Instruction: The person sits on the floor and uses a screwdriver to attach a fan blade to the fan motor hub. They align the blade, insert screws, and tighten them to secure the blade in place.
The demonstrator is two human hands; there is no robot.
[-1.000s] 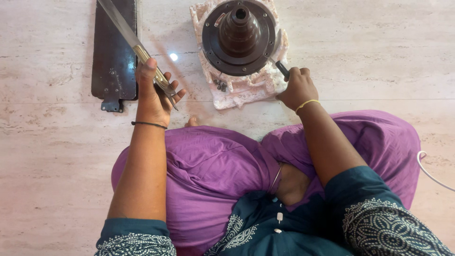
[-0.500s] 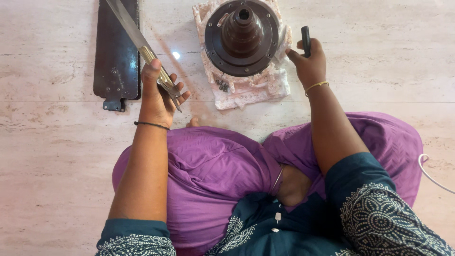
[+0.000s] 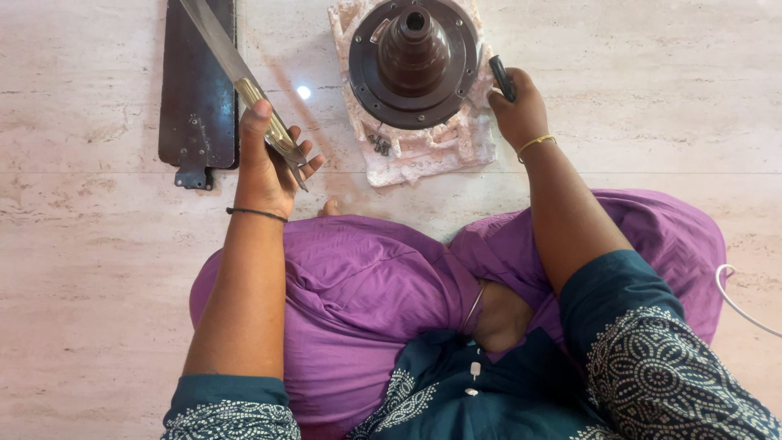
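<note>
My left hand [image 3: 267, 159] grips the near end of a long flat fan blade [image 3: 220, 45], held on edge and running up to the top left. My right hand [image 3: 518, 107] holds a black-handled tool [image 3: 502, 78] beside the right rim of a dark brown fan motor [image 3: 412, 57]. The motor is round with a cone-shaped hub and sits on a whitish foam block [image 3: 423, 147]. A few small dark screws [image 3: 379, 147] lie on the foam near the motor's front edge.
A second dark fan blade [image 3: 198, 90] lies flat on the pale stone floor [image 3: 635, 90] at the upper left. My crossed legs in purple cloth [image 3: 366, 285] fill the middle. A white cable [image 3: 737, 297] curves in at the right edge.
My right hand rose from the foam's front right corner to the motor's right side with the tool, then shifted slightly left toward the rim. The left hand stayed almost still.
</note>
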